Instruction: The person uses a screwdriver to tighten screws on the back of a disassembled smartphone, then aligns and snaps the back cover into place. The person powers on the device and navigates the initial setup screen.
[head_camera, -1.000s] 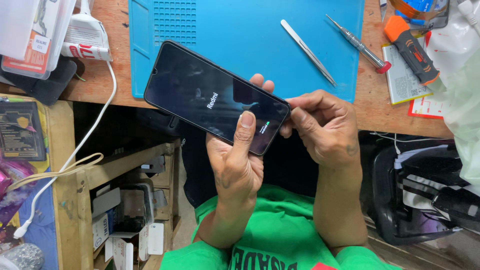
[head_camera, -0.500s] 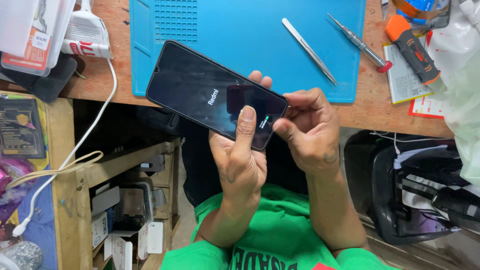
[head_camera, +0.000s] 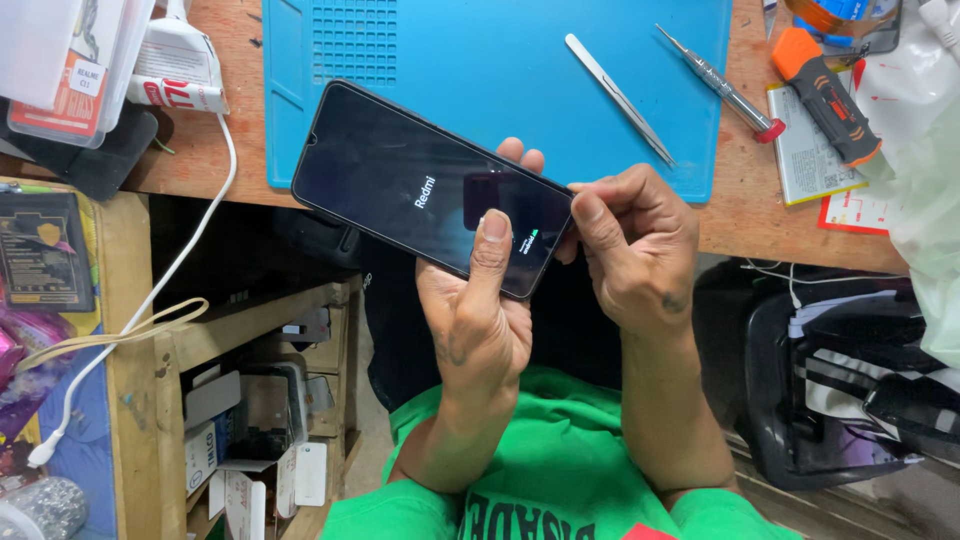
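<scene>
A black smartphone (head_camera: 400, 185) with a dark screen showing a small white logo lies tilted in front of the workbench edge. My left hand (head_camera: 480, 320) holds it from below, fingers behind it and thumb pressed on the lower part of the screen. At the phone's near right end, my right hand (head_camera: 640, 250) pinches the edge with thumb and forefinger.
A blue silicone mat (head_camera: 500, 60) covers the wooden bench (head_camera: 780, 215), with metal tweezers (head_camera: 620, 100) and a small red-tipped screwdriver (head_camera: 720, 85) on it. An orange-handled tool (head_camera: 825, 105) lies at the right. A white cable (head_camera: 150, 300) hangs at the left over wooden shelves (head_camera: 250, 400). A black bag (head_camera: 850, 380) is at the right.
The phone and both hands have shifted slightly up and to the right. My right hand's fingers have closed in tighter on the phone's end.
</scene>
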